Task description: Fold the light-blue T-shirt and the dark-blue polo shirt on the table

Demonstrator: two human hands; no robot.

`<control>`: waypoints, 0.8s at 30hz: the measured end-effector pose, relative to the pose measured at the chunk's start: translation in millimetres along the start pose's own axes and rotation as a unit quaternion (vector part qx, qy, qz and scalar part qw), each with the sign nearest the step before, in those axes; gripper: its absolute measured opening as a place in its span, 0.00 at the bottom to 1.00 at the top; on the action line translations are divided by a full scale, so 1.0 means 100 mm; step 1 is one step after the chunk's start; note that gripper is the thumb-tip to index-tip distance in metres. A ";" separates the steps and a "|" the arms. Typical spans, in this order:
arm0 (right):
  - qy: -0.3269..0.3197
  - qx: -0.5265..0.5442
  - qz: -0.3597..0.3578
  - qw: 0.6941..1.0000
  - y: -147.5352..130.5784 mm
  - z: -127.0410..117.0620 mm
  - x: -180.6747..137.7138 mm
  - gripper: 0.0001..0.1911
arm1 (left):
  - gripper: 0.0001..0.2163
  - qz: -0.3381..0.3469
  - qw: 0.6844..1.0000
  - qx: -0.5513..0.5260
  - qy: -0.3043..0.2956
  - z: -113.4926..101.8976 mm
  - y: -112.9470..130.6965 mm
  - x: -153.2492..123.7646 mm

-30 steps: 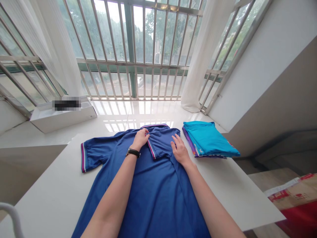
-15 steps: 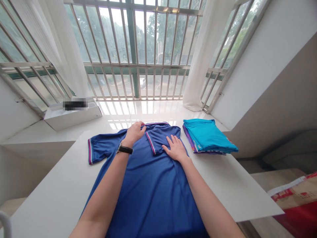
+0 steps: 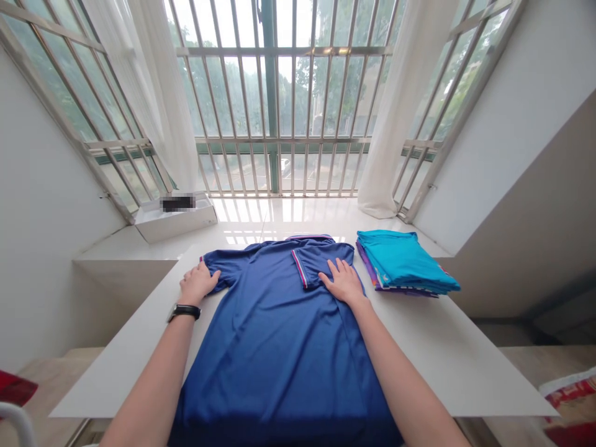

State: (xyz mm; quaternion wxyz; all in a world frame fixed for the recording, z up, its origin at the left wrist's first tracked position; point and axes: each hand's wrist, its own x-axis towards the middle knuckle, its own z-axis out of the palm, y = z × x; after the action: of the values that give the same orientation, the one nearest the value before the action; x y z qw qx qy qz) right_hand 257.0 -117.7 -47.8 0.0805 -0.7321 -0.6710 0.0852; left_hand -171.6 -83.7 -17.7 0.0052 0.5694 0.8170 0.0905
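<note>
A dark blue short-sleeved shirt (image 3: 274,347) lies spread on the white table, its collar end toward the window. Its right side is folded inward, so that the striped cuff (image 3: 300,270) of that sleeve rests on the body. My left hand (image 3: 198,284), with a black watch on the wrist, is at the end of the left sleeve (image 3: 228,264). Its fingers curl at the cuff, with the fingertips partly hidden and the thumb on the cloth. Flat on the folded sleeve, fingers spread, rests my right hand (image 3: 343,282).
A stack of folded clothes (image 3: 403,261), turquoise on top, sits on the table (image 3: 433,366) right of the shirt. On the sill at the left stands an open white box (image 3: 179,222). Behind are a barred window and white curtains (image 3: 382,155). A red-patterned bag (image 3: 575,403) is at lower right.
My left hand has moved from near the collar out to the left sleeve's cuff. My right hand stays on the folded sleeve. The view has shifted a little left.
</note>
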 end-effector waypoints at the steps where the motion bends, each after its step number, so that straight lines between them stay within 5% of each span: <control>1: 0.000 0.000 0.001 1.000 0.00 0.00 0.00 0.41 | 0.31 0.001 1.000 -0.002 0.016 0.07 -0.02 -0.02; 4: 0.001 -0.005 0.001 1.000 0.01 0.01 0.01 0.40 | 0.27 0.018 0.997 -0.027 0.068 0.21 0.00 -0.05; 10: 0.002 -0.012 -0.004 1.000 0.02 0.03 0.02 0.40 | 0.20 0.107 0.987 -0.109 0.052 0.19 0.08 -0.06; 16: 0.008 -0.018 -0.009 1.000 0.04 0.05 0.03 0.39 | 0.26 0.097 0.971 -0.210 0.058 0.15 0.13 -0.07; 21: 0.004 -0.022 -0.007 1.000 0.03 0.04 0.03 0.39 | 0.22 0.077 0.924 -0.369 -0.066 0.08 0.01 -0.01; 24: 0.001 -0.020 -0.005 1.000 0.02 0.02 0.02 0.39 | 0.22 0.048 0.896 -0.441 -0.012 -0.02 -0.01 0.00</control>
State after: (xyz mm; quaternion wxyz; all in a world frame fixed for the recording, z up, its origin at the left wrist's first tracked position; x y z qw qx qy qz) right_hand 258.8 -115.8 -50.6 0.0669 -0.7303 -0.6762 0.0709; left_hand -172.6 -84.0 -15.5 0.2615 0.5483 0.6647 0.4350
